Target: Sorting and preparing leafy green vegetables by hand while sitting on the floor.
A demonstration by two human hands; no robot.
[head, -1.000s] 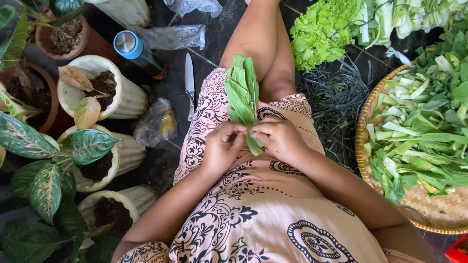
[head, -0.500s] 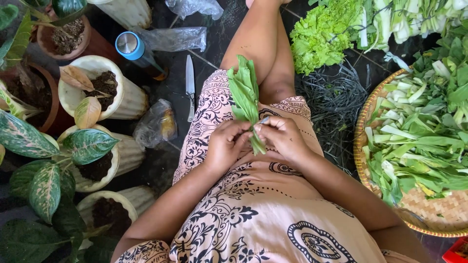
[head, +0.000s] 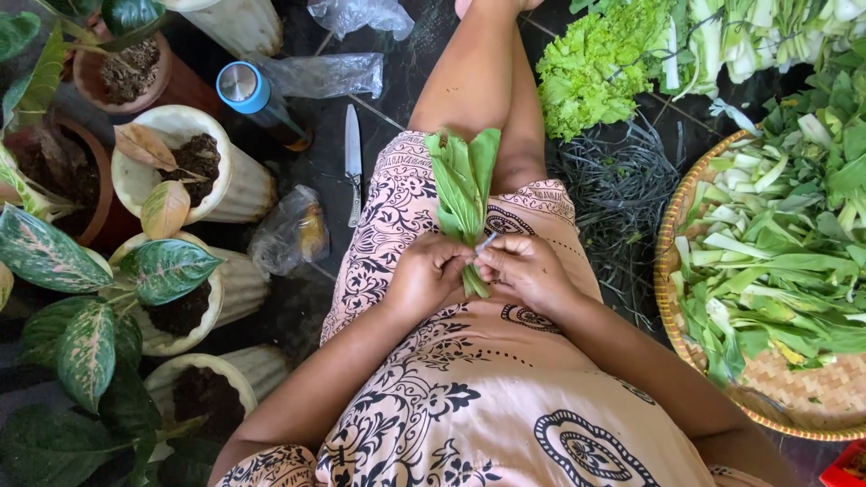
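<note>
A: What do the two hands hold?

B: A small bunch of leafy greens (head: 465, 194), resting on the lap over the patterned dress (head: 469, 397). The leaves are flat, bright green and overlapping, fanned toward the knees; the paler stems are gathered at the near end.

A: State of the left hand (head: 428, 275)?

B: Fingers curled and pressed together around the stem ends, thumb side against the bunch.

A: And the right hand (head: 523, 266)?

B: Fingertips drawn together, pinching a thin pale strip (head: 487, 241) that lies against the stems. What the strip is made of cannot be told.

A: Surroundings?

B: To the right, a woven tray (head: 794, 397) of cut greens; beyond it, a frilly lettuce (head: 600, 68). To the left, on the dark floor, a knife (head: 353, 162), a blue-capped bottle (head: 257, 104) and potted plants (head: 167, 271).
</note>
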